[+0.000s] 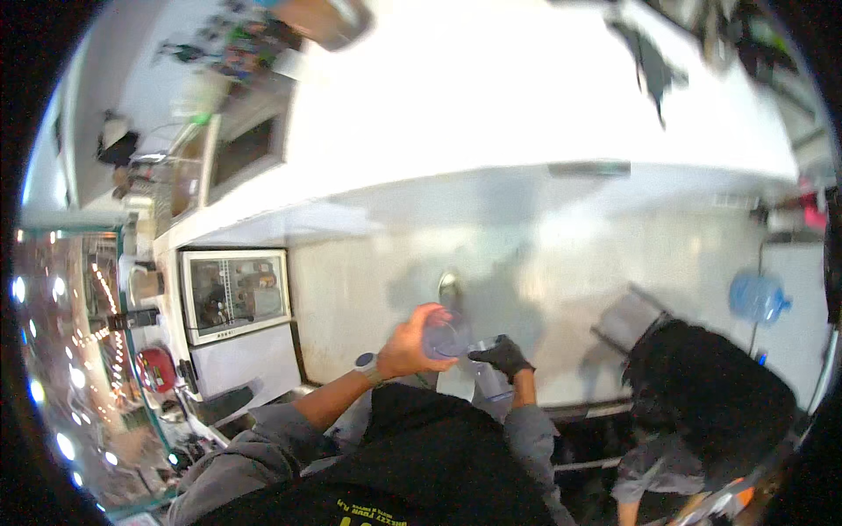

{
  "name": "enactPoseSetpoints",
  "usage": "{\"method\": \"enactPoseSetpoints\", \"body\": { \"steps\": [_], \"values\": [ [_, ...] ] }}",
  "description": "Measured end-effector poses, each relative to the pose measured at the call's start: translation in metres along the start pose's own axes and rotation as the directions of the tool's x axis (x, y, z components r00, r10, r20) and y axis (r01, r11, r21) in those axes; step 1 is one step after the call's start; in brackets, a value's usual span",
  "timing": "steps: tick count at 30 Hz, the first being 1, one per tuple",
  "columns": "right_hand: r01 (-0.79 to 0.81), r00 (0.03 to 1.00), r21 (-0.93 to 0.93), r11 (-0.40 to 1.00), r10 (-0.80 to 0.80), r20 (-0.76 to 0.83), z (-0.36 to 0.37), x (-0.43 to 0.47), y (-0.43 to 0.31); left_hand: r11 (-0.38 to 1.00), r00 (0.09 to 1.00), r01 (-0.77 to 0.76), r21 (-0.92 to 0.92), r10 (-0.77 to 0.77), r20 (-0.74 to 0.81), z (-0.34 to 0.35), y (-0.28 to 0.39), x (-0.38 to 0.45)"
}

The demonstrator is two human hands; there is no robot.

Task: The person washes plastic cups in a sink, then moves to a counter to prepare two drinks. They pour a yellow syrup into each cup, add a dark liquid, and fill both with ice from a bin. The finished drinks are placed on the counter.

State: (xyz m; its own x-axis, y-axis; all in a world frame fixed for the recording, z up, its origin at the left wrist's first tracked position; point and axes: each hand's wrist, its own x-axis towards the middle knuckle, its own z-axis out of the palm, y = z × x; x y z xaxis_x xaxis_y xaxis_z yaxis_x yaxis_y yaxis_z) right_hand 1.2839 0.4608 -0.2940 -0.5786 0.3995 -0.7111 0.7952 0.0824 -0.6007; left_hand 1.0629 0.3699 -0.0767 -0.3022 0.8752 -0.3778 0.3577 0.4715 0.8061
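Observation:
Near the bottom centre, my bare left hand (401, 347) is wrapped around a clear, slightly purple-tinted cup (444, 336), its rim turned towards me. A watch with a dark blue face (365, 360) is on my left wrist. My right hand (505, 356), in a black glove, is close to the right of the cup and grips a clear plastic container (492, 381), perhaps a cup, whose full shape is blurred. Both hands are in front of my black apron (434, 447), above the pale floor. What the cups contain cannot be made out.
A person with dark hair (707, 388) bends close by on the right, beside a chair (631, 317). A blue water jug (756, 297) lies farther right. To the left stands a glass-fronted cabinet (237, 296). A bright white counter (460, 85) spans the top.

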Motion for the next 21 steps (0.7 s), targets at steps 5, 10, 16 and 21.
{"method": "enactPoseSetpoints", "body": {
  "steps": [5, 10, 16, 21],
  "values": [
    [0.517, 0.851, 0.173, 0.839, -0.482, -0.209, -0.091, -0.04, -0.25, 0.94, 0.767, -0.203, 0.274, 0.327, -0.552, -0.189, 0.039, -0.017],
    [0.757, 0.592, 0.078, 0.648, -0.631, -0.502, -0.13, -0.046, -0.423, 0.914, 0.549, -0.293, 0.282, 0.402, -0.733, -0.281, 0.031, 0.022],
    [0.74, 0.489, -0.09, 0.666, -0.626, -0.607, -0.144, 0.009, -0.488, 0.939, 0.652, -0.343, -0.034, 0.212, -0.728, -0.317, 0.005, 0.074],
    [0.738, 0.538, -0.066, 0.671, -0.645, -0.543, -0.158, 0.036, -0.491, 0.943, 0.691, -0.332, 0.019, 0.256, -0.676, -0.324, -0.016, 0.101]
  ]
}}
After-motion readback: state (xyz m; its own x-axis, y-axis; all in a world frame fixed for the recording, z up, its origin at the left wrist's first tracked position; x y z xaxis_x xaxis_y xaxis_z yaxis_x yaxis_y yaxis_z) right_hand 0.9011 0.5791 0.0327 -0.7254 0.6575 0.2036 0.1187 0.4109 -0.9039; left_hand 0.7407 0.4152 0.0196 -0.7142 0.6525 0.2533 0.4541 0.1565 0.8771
